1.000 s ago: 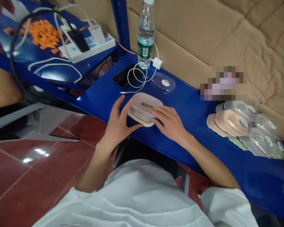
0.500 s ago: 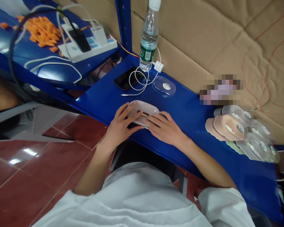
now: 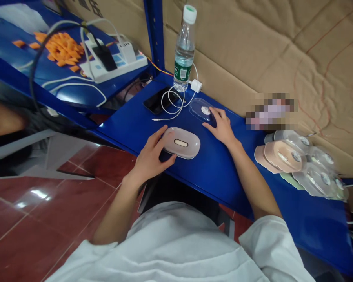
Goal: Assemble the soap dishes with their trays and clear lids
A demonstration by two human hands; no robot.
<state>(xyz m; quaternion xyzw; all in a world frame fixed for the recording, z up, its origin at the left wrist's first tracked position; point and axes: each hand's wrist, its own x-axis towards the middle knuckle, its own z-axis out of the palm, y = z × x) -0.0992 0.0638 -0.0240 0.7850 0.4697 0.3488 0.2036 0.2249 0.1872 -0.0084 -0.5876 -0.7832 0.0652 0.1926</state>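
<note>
A pale pinkish-grey oval soap dish (image 3: 191, 145) with a pill-shaped slot in its middle lies flat near the front edge of the blue shelf. My left hand (image 3: 153, 156) is curved round its left end, fingers at the far side and thumb at the near side. Beyond it to the right lies a clear oval lid (image 3: 198, 110) with a round white sticker. Over the lid's right end my right hand (image 3: 222, 127) has its thumb and fingers apart; a fingertip overlaps the sticker, and I cannot tell how firmly it touches.
Behind the dish are a black phone (image 3: 157, 100), a coiled white cable (image 3: 162, 102) and an upright water bottle (image 3: 182, 58). Several lidded dishes (image 3: 291, 156) are stacked at right. A power strip (image 3: 120, 66) and orange pieces (image 3: 63, 49) sit on the left shelf.
The soap dish has gone from tilted between both hands to lying flat on the shelf. My right hand has left it and moved away to the clear lid; my left hand stays at the dish.
</note>
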